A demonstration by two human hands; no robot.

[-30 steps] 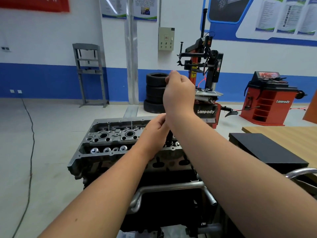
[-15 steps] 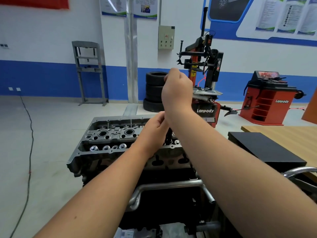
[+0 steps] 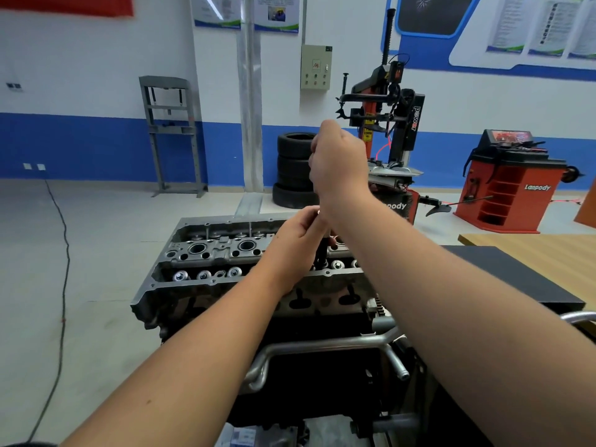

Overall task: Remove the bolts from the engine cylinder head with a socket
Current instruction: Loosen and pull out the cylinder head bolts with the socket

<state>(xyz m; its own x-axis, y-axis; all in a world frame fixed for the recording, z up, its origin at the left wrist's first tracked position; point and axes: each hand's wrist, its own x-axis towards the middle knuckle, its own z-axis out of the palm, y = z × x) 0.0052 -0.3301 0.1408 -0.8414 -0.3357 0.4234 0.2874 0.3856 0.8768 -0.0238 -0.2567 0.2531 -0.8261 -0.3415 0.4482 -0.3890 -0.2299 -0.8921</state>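
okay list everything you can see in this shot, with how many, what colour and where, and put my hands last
cylinder head: one, grey metal, centre, atop dark engine
socket tool: one, dark, upright on the head, mostly hidden by hands
tyres: one stack, black, by back wall
tyre changer: one, red and black, behind hands
balancer: one, red, right
frame: one, grey, left wall
table: one, wooden, right, black panel on it
left hand: holds tool low
right hand: grips tool top

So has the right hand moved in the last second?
Yes, slightly upward: the right hand, gripping the socket tool, now tops the tyre stack by more than before.
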